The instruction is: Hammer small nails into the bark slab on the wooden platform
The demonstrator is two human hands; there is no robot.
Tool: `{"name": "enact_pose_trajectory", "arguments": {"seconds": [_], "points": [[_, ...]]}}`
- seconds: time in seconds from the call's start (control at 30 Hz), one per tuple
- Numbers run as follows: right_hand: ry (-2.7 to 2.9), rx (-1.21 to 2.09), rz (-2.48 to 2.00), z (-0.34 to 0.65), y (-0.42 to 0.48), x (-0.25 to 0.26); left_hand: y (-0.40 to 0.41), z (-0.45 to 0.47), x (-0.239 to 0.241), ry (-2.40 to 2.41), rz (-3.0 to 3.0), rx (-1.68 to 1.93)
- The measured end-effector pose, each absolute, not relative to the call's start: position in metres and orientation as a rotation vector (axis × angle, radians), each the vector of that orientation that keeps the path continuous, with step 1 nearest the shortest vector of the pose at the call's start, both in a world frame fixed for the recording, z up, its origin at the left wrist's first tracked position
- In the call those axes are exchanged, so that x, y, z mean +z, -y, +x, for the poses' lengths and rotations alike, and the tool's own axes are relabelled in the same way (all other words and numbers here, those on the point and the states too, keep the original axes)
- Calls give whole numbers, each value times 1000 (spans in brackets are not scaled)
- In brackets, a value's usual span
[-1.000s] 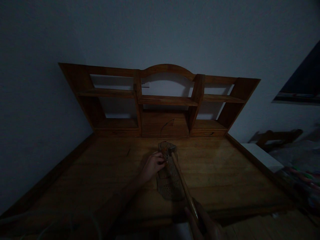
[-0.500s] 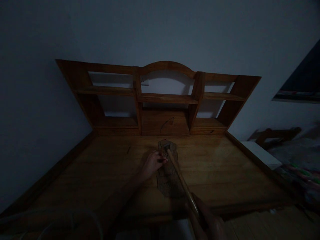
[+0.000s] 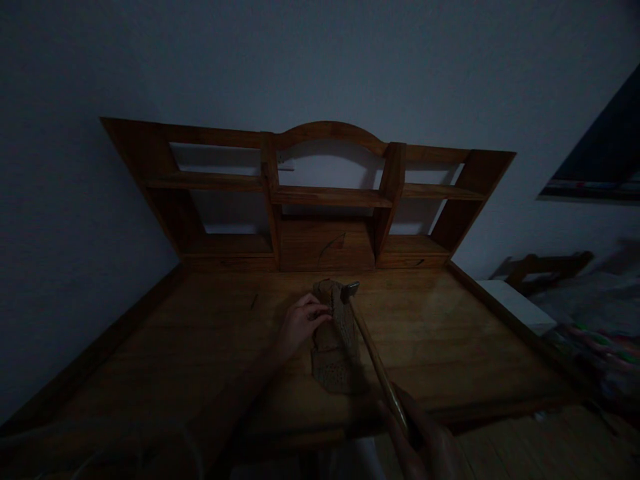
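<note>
The room is dim. A brown woven sandal (image 3: 334, 343) lies on the wooden desk top (image 3: 200, 347), toe end toward the back. My left hand (image 3: 300, 325) rests on the sandal's left edge, fingers pinched together near its strap; what they pinch is too small to make out. My right hand (image 3: 425, 447), at the bottom edge, grips the wooden handle of a hammer (image 3: 375, 360). The hammer's metal head (image 3: 350, 289) hovers just right of the sandal's toe end.
A wooden hutch with shelves and an arched middle (image 3: 327, 193) stands at the back of the desk against a pale wall. A white block (image 3: 515, 303) and a dark wooden chair (image 3: 543, 267) are to the right. Coloured fabric (image 3: 600, 347) lies at far right.
The hammer head has swung from over the sandal's toe end to just right of it, slightly raised. My left hand stays pinched at the sandal's edge. The view shifted a little.
</note>
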State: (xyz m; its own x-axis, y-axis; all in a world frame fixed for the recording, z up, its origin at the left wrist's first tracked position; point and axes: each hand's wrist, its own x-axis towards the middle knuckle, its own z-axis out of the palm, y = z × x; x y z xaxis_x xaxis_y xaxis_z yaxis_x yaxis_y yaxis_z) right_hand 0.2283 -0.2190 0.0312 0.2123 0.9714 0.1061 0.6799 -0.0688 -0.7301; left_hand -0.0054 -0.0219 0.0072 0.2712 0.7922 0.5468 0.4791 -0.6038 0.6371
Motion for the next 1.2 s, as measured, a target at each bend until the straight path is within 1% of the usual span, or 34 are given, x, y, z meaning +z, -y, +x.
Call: {"name": "enact_pose_trajectory", "arguments": {"seconds": [0.1,0.2,0.4,0.63,0.77,0.9,1.03,1.2], "points": [[1461,541,-1782,231,218,28,23,-6,6,-1073,2259,1355],[1480,585,-1762,233,218,30,25,-6,7,-1004,2395,1291],[1454,539,-1767,235,218,40,29,-6,13,-1040,2466,1198],[1392,526,-1770,234,219,39,26,-2,5,-1024,2296,1296],[1374,510,-1774,234,219,38,22,-1,5,-1145,2091,1407],[1375,533,-1751,233,218,38,21,1,6,-1250,2070,1352],[1379,563,-1730,231,216,41,22,5,1,-1217,2115,1277],[1367,620,-1690,226,214,48,18,6,-5,-1232,2116,1284]]}}
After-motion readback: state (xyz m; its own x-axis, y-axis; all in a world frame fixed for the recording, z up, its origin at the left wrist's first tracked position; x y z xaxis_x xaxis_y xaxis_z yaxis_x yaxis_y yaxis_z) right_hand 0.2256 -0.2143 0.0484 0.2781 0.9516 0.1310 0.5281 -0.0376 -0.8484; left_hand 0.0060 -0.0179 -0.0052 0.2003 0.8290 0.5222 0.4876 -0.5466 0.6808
